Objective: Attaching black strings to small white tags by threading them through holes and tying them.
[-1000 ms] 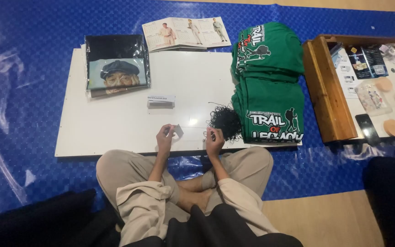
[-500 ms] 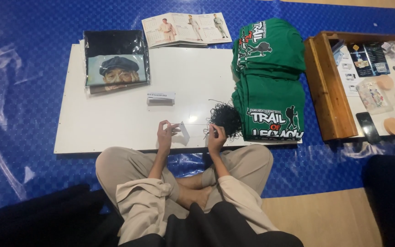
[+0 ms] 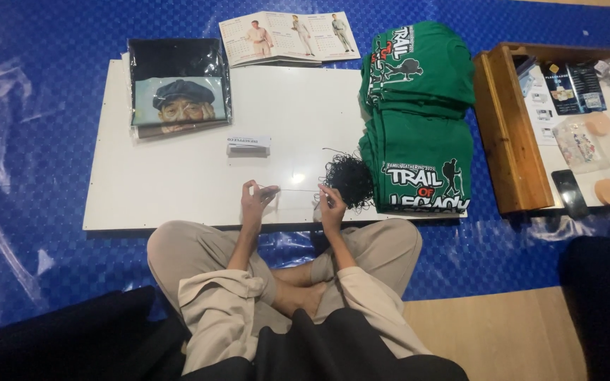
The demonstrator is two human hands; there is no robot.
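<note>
A person sits cross-legged at the near edge of a low white surface (image 3: 178, 190) that lies on a blue floor mat (image 3: 37, 141). The left hand (image 3: 254, 201) and the right hand (image 3: 331, 204) are raised just above the near edge, a little apart, each grip pinched shut on one end of a thin clear plastic strip (image 3: 298, 190) stretched level between them; the strip is faint and its exact outline is hard to tell. Just beside the right hand, touching the stack of folded green printed t-shirts (image 3: 418, 120), lies a tangle of black string (image 3: 351, 178). The green stack fills the right end of the surface. A small clear box with a white label (image 3: 248, 146) sits in the middle, beyond the hands and well apart from them. At the far left corner lies a folded dark t-shirt with a printed portrait, bagged in clear plastic (image 3: 178, 88). An open booklet (image 3: 287, 35) rests at the far edge. To the right, on the mat, stands a wooden tray (image 3: 499, 127) holding papers, small packets and a dark phone.
</note>
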